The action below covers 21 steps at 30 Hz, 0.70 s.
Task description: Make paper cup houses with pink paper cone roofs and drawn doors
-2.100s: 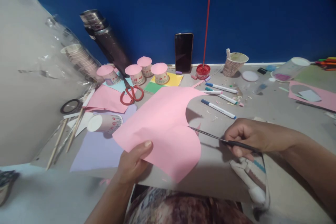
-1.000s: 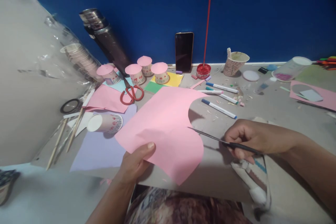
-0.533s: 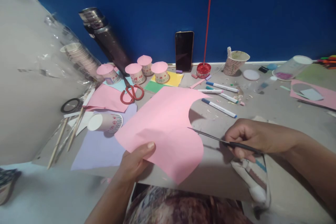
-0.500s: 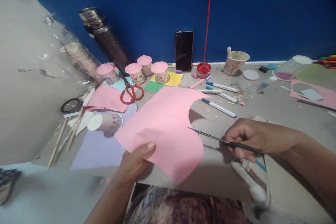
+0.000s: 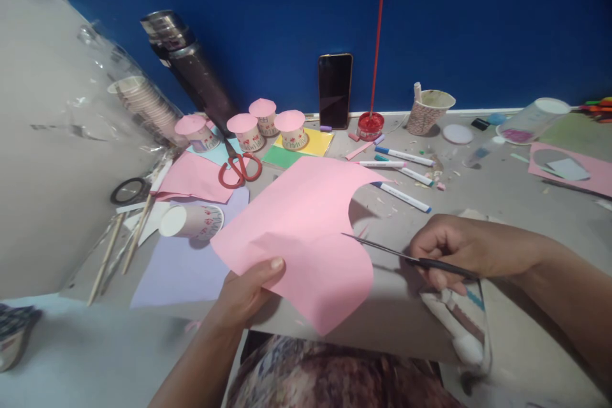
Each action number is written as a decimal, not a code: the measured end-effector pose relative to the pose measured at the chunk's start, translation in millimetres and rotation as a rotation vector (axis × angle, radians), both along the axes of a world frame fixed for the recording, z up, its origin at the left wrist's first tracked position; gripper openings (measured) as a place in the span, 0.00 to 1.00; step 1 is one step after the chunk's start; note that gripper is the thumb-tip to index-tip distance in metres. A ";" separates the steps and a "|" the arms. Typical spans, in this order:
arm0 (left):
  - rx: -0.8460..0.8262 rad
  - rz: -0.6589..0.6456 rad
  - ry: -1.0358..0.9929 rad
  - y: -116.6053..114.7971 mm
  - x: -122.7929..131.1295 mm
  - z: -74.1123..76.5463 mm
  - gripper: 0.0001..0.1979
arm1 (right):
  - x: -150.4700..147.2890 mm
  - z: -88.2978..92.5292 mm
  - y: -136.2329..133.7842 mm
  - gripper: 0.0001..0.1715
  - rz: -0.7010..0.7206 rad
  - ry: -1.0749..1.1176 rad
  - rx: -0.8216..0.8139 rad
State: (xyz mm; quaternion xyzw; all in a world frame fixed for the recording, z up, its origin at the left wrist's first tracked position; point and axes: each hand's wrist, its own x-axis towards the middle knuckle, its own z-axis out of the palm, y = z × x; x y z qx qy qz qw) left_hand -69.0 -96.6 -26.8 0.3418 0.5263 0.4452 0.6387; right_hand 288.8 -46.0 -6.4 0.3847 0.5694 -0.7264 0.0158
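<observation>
My left hand point(image 5: 253, 287) pinches the lower left edge of a pink paper sheet point(image 5: 306, 217), thumb on top and fingers hidden beneath. Curved cuts shape the sheet's right side. In my right hand point(image 5: 444, 252) is a pair of scissors point(image 5: 382, 248) with dark handles; the blade tips lie at the sheet's right edge, between two curves. Left of the sheet, a decorated paper cup point(image 5: 191, 222) lies on its side on lilac paper point(image 5: 182, 274). Red-handled scissors point(image 5: 240, 171) rest behind it, near small cups with pink paper roofs point(image 5: 245, 124).
Several markers point(image 5: 406, 156) and paper scraps lie behind the sheet. A black phone point(image 5: 335, 90) leans on the blue wall beside a red pot with a stick point(image 5: 370, 126). A dark flask point(image 5: 191, 70), bagged cups point(image 5: 146, 105) and black tape point(image 5: 129, 191) stand left. A patterned cup point(image 5: 429, 113) is back right.
The pink sheet has shifted slightly to the right with my left hand, covering more of one blue marker. My right hand and the scissors have hardly moved.
</observation>
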 end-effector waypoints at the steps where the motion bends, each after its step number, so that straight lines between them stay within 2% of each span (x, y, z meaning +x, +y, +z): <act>1: 0.007 0.009 0.011 -0.2 0.2 0.7 0.15 | -0.1 0.2 0.1 0.27 0.001 -0.005 -0.001; 5: 0.022 0.009 0.007 1.8 1.2 1.4 0.16 | 0.3 -0.8 0.6 0.26 0.008 -0.011 -0.011; 10: -0.003 -0.112 -0.068 8.8 -2.6 -0.2 0.22 | 0.8 -2.2 -0.4 0.24 0.009 0.007 -0.049; 14: -0.061 -0.128 0.003 10.4 -11.4 -3.4 0.23 | -0.7 -0.1 -0.3 0.25 0.019 -0.019 -0.040; 17: -0.085 -0.127 0.051 10.8 -15.1 -3.7 0.20 | -1.7 1.6 0.1 0.25 0.016 -0.036 -0.043; 21: -0.061 -0.104 0.046 11.4 -11.9 3.9 0.16 | -2.0 2.7 0.1 0.26 0.019 -0.024 -0.040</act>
